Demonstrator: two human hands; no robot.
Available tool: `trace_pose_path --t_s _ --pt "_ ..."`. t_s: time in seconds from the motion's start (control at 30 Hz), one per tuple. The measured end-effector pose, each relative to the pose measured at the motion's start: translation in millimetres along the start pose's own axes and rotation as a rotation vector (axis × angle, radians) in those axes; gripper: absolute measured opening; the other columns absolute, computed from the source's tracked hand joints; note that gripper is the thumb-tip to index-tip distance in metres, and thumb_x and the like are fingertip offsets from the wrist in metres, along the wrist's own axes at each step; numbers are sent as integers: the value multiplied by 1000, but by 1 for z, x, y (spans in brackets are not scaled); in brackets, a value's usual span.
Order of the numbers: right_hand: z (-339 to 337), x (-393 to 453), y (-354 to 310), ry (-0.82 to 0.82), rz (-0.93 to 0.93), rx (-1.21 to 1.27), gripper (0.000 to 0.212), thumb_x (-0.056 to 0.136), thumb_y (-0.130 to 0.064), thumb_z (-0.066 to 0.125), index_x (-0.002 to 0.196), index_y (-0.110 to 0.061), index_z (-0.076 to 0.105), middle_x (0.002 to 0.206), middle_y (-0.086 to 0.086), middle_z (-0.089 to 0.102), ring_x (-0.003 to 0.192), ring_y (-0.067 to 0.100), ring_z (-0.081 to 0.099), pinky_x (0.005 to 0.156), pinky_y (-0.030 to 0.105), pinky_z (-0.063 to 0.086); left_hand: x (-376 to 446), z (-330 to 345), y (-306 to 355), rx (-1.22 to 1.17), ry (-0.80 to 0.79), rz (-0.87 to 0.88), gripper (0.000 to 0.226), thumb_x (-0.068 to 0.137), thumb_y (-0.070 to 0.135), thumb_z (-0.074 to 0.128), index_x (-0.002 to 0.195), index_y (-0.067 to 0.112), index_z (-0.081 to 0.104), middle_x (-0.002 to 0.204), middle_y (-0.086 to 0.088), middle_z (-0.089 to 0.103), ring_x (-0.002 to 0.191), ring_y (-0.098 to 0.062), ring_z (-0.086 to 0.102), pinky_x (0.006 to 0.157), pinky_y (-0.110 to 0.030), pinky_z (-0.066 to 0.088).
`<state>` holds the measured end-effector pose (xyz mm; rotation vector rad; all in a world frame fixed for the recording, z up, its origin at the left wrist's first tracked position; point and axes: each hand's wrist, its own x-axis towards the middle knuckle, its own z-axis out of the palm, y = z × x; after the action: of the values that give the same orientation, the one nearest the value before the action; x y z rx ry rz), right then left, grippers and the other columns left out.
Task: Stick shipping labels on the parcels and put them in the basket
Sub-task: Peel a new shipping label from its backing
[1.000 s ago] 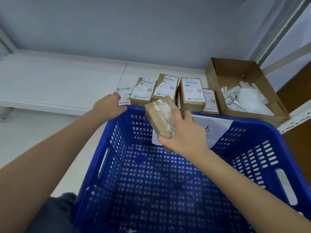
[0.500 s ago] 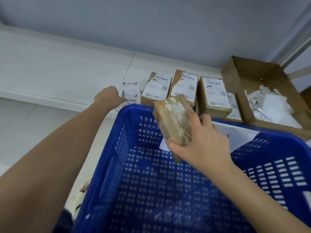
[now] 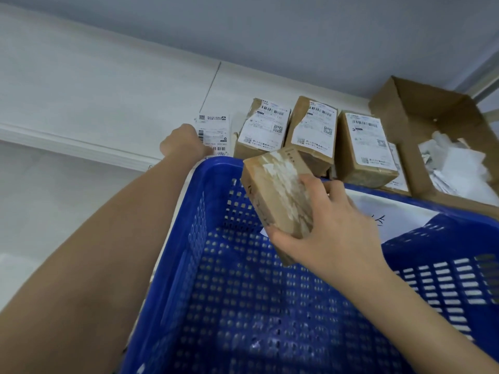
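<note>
My right hand point(image 3: 332, 230) grips a brown parcel point(image 3: 278, 187) with torn white label remains, held tilted over the far part of the blue basket point(image 3: 205, 211). My left hand point(image 3: 182, 143) reaches past the basket's far left corner, fingers curled on the near edge of a loose shipping label point(image 3: 216, 133) lying on the white shelf point(image 3: 108, 98). Whether it pinches the label is hidden by the hand. Three labelled parcels point(image 3: 266, 128), point(image 3: 314, 126), point(image 3: 367, 145) stand in a row behind the basket.
An open cardboard box point(image 3: 421, 109) with crumpled white backing paper point(image 3: 453, 163) sits at the right of the shelf. A white sheet point(image 3: 399, 220) with writing hangs inside the basket's far wall. The grey wall rises close behind the shelf.
The view has shifted closer and up. My left hand has slid further onto the loose label. The parcel in my right hand stays over the basket, barely moved.
</note>
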<state>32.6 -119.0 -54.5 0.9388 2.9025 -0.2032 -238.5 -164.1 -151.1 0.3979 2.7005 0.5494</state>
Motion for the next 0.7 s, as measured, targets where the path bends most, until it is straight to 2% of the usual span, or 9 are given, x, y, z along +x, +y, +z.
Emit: trace_pose_path --t_s 0.07,0.27,0.37,0.43,0.5,0.57,0.63,0.7 --pt "1 1 0 -5 6 3 82 73 -74 49 137 -34 16 123 -5 35 110 16 47 66 26 36 2 1 -3 -50 -1 0 37 83 37 73 95 11 49 91 -5 57 81 -24 54 67 -32 36" --pt "3 0 5 -17 20 13 83 74 -73 52 138 -33 18 122 -4 37 110 15 47 67 26 37 9 1 -12 -199 -8 -21 31 78 26 79 91 6 60 80 -6 59 85 -30 64 65 -32 42" --pt "4 -3 10 -38 27 10 83 75 -72 52 138 -33 17 123 -4 37 111 15 46 68 26 36 11 1 -16 -289 -11 -27 19 79 18 77 82 7 62 76 -6 59 72 -24 57 65 -29 44" --pt "4 -5 13 -49 28 4 83 74 -72 52 138 -32 17 124 -4 36 112 15 46 68 26 38 12 0 -18 -365 3 -41 14 81 15 74 81 11 61 81 -6 61 75 -22 55 73 -29 48" --pt "4 -7 17 -49 25 4 84 74 -72 52 138 -31 17 124 -4 36 111 15 46 67 26 40 11 -1 -20 -459 21 -59 14 83 14 73 92 11 63 85 -7 62 79 -22 57 82 -31 52" --pt "4 -8 19 -45 27 10 84 73 -73 52 138 -31 18 124 -3 37 110 15 47 68 27 44 9 -5 -21 -563 30 -86 13 85 13 71 94 10 62 80 -7 62 71 -20 59 71 -30 53" --pt "3 -11 21 -44 28 13 84 73 -73 52 138 -31 18 123 -3 37 110 15 48 70 27 46 6 -11 -21 -669 36 -111 14 86 11 69 83 13 56 80 -7 63 60 -16 59 55 -26 48" --pt "1 -13 23 -41 23 13 83 74 -73 52 138 -31 19 123 -3 37 110 15 48 70 27 45 2 -17 -21 -732 38 -113 21 88 11 68 78 17 50 79 -8 65 56 -14 59 51 -24 46"
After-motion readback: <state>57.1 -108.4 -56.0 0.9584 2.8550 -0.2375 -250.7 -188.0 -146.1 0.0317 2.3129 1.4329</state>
